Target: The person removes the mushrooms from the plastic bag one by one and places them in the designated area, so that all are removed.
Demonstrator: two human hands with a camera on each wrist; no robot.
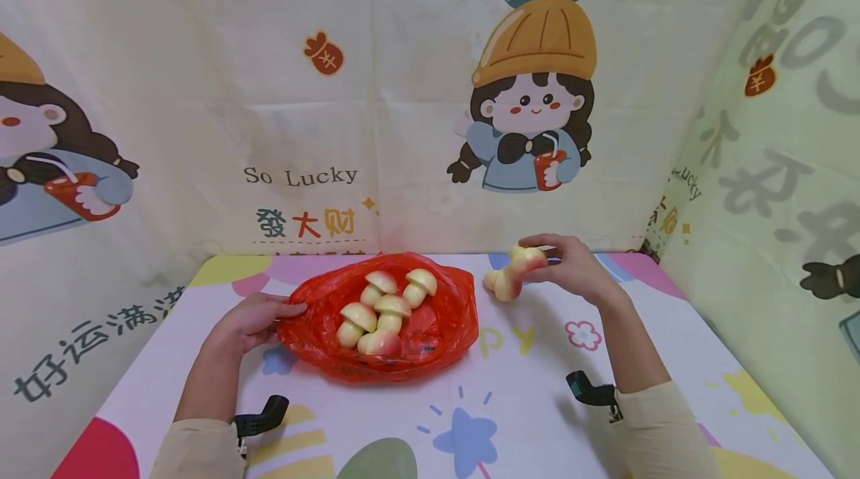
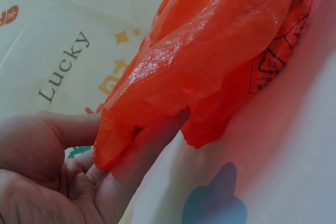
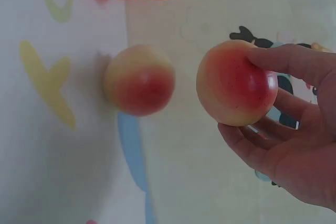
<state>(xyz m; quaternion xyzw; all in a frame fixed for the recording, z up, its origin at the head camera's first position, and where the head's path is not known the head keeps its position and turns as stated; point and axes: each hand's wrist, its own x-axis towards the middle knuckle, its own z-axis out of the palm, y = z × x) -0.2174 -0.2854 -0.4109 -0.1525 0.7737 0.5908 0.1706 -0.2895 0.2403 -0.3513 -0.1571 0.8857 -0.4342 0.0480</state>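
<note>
At the left rim of a red plastic bag (image 1: pixel 430 367), my left hand (image 1: pixel 248 318) pinches the film between thumb and fingers; the left wrist view shows the bag's edge (image 2: pixel 113 145) between them. The bag lies spread with its mouth up, and several toy mushrooms (image 1: pixel 392 306) with pale caps and stems sit inside. My right hand (image 1: pixel 571 266) holds another toy mushroom (image 3: pixel 236 82) by its round, red-blushed cap, between thumb and fingertips. Just below and left of it, a further mushroom (image 1: pixel 504 285) is on the table; its blushed cap (image 3: pixel 140 80) faces the right wrist camera.
The table cover (image 1: pixel 531 419) is white with coloured prints. A printed cloth (image 1: pixel 403 128) hangs behind the table's far edge and along both sides. Each wrist carries a black camera mount (image 1: pixel 591 389).
</note>
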